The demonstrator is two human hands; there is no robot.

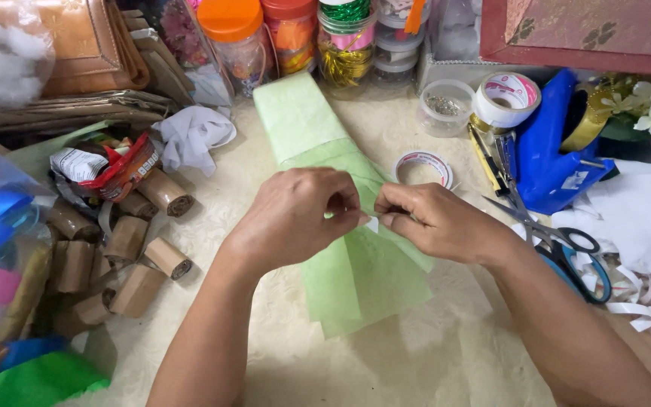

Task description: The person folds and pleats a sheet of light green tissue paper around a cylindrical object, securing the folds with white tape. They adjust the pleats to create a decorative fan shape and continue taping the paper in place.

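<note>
Now, line by line:
Left hand (295, 218): fingers pinched together on a small white scrap (371, 224), over the green paper (356, 264).
Right hand (435, 222): fingertips closed on the same white scrap, touching the left hand's fingertips.
Green paper: long folded sheet lying on the tabletop (431, 354), under both hands.
Tape ring (423, 167): flat, just beyond the right hand.
Scissors (559, 241): right of the right hand.
Cardboard tubes (141, 249): heaped at left.

Snack packet (103, 164): lying crumpled at left above the cardboard tubes, showing red, white and black.
Tape rolls (508, 98): sitting right of centre, round white labels with red print.
Jars (235, 38): standing along the back, orange lids.
</note>
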